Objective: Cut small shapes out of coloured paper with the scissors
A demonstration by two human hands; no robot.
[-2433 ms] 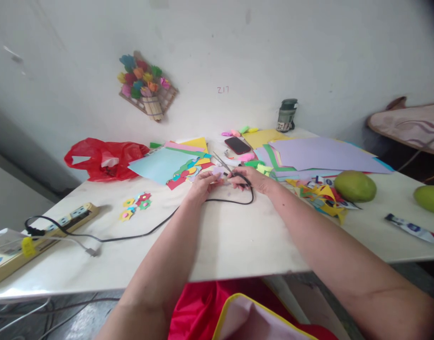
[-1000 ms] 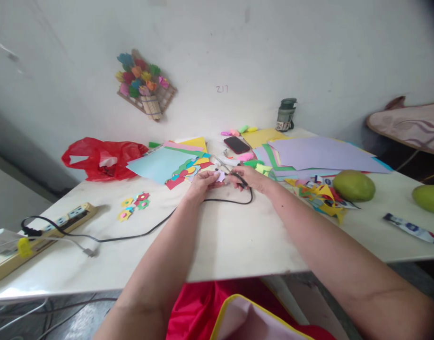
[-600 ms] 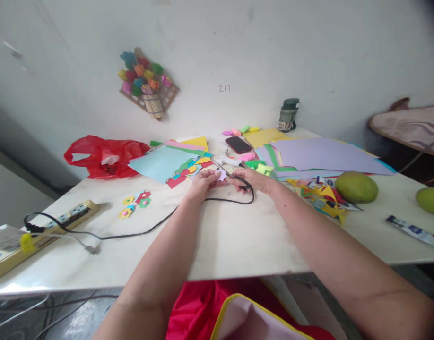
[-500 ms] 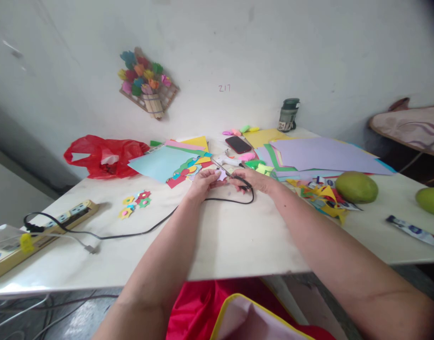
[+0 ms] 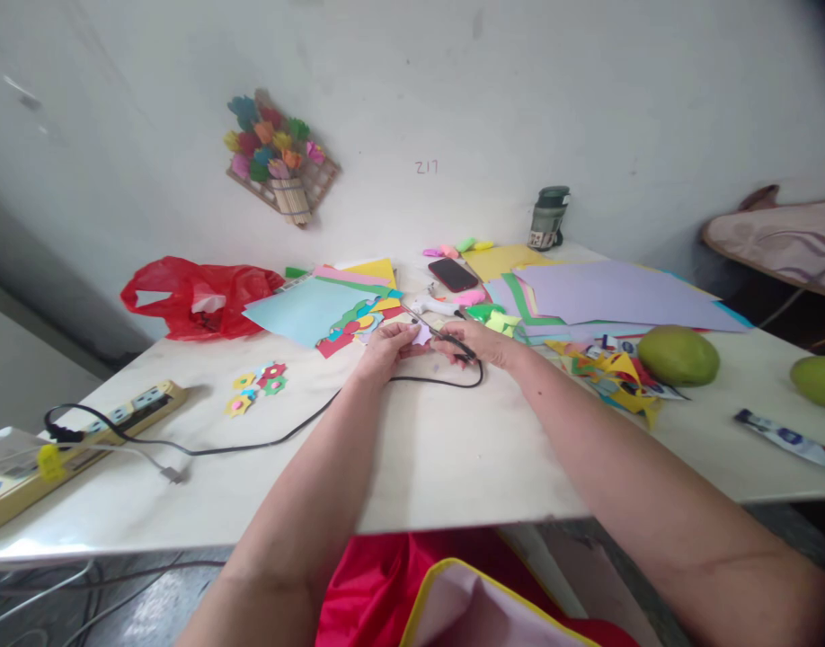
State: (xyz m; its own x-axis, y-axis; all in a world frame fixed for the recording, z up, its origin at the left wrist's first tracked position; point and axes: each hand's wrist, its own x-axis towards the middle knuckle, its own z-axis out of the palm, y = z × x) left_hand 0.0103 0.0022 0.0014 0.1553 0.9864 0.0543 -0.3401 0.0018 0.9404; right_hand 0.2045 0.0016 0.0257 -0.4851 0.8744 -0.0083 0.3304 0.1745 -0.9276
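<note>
Near the middle of the table, my left hand (image 5: 389, 349) pinches a small light purple paper piece (image 5: 421, 333). My right hand (image 5: 476, 343) is closed round the dark handles of a pair of scissors (image 5: 446, 338), whose blades point up and to the left beside the paper. Just behind the hands lie a white glue gun (image 5: 434, 305) and coloured paper cutouts (image 5: 349, 325). A black cord (image 5: 432, 381) loops below the right hand. The exact contact between blades and paper is too small to tell.
Small paper flowers (image 5: 274, 385) and a power strip (image 5: 89, 445) are on the left, behind them a red plastic bag (image 5: 234, 314). Paper scraps (image 5: 618, 373), large purple sheets (image 5: 607, 295), a green fruit (image 5: 678, 356) and a tube (image 5: 786, 438) are on the right.
The scissors' handles have shifted slightly in my right hand and look closer together. My left hand has barely moved.
</note>
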